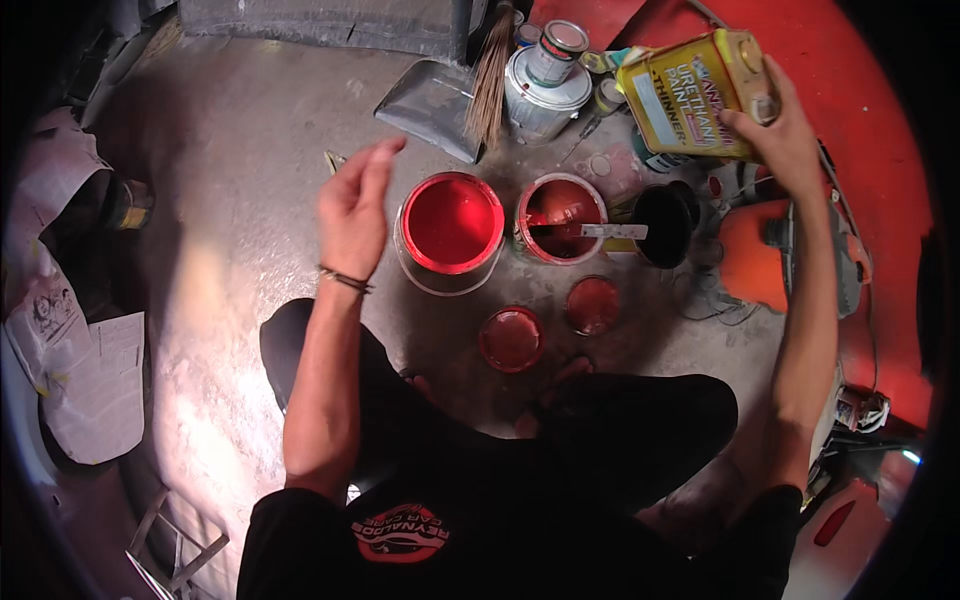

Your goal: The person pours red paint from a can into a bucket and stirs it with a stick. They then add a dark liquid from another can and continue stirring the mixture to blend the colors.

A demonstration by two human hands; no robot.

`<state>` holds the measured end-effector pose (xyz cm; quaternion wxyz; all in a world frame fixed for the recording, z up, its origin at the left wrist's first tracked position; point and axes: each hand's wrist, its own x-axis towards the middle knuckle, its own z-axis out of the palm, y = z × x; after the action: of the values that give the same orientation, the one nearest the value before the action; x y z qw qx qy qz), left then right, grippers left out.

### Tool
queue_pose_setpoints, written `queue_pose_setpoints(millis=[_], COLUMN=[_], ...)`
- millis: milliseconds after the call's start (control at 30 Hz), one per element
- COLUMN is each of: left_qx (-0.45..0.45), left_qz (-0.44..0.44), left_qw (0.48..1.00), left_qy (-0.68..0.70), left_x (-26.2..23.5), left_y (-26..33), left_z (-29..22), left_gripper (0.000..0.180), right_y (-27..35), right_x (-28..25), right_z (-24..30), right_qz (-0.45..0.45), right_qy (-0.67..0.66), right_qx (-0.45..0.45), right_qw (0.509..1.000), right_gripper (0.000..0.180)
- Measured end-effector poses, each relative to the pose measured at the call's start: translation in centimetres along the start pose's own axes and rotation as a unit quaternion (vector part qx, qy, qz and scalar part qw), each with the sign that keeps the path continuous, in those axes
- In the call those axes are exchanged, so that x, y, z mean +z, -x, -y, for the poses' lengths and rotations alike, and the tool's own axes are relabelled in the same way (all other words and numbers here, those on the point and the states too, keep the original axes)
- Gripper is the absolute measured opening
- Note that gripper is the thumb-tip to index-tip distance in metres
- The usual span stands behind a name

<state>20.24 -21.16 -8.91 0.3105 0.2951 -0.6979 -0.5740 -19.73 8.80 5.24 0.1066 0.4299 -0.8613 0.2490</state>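
My right hand (pixel 785 135) is wrapped round the top end of a yellow rectangular metal can (pixel 690 95), held tilted at the far right. Left of the red paint buckets, my left hand (pixel 358 205) hovers with fingers stretched out and nothing in them, slightly blurred. Bright red paint fills much of the nearer-left bucket (pixel 402 245). Beside it stands a second paint can (pixel 522 240) with darker red paint inside. A flat paint-smeared stirring stick (pixel 615 231) lies across that can's rim. Two red-coated round lids, one left (pixel 511 339) and one right (pixel 593 305), lie on the floor before my feet.
A black container (pixel 665 228) stands right of the cans, near an orange-and-grey machine (pixel 757 255). Behind are a dustpan (pixel 430 105), a broom (pixel 491 85) and a white pail (pixel 540 105) with a small tin (pixel 557 55) on top. Paper sheets (pixel 95 385) lie at the left.
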Motion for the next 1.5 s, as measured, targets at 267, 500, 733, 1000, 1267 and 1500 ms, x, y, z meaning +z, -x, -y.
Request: queue_pose_setpoints(millis=[267, 500, 733, 1000, 1267, 1500], left_qx=[-0.061, -0.116, -0.136, -0.074, -0.114, -0.082], left_qz=[-0.05, 0.159, 0.226, 0.276, 0.586, 0.637], left_qw=[0.981, 0.868, 0.86, 0.866, 0.718, 0.647], left_qy=[-0.18, -0.457, -0.437, -0.41, -0.359, -0.411], left_x=[-5.4, -5.3, -3.7, -3.0, 11.7, 16.4], left_y=[3.4, 5.9, 2.3, -3.7, 12.2, 17.7], left_z=[-0.8, 1.2, 1.5, 4.6, 11.8, 19.5], left_gripper=[0.036, 0.052, 0.042, 0.036, 0.047, 0.062], right_y=[3.4, 6.0, 7.7, 14.2, 16.2, 16.7], right_x=[14.0, 18.0, 9.0, 11.3, 13.6, 14.9], right_z=[-8.8, -16.0, -3.0, 5.6, 9.1, 9.2], right_qz=[0.102, 0.061, 0.224, 0.327, 0.289, 0.237], right_qy=[0.117, 0.196, 0.099, 0.155, -0.112, -0.113], right_qx=[0.113, 0.101, 0.126, 0.047, 0.083, 0.013], right_qw=[0.981, 0.973, 0.961, 0.931, 0.947, 0.965], right_gripper=[0.098, 0.089, 0.051, 0.04, 0.018, 0.02])
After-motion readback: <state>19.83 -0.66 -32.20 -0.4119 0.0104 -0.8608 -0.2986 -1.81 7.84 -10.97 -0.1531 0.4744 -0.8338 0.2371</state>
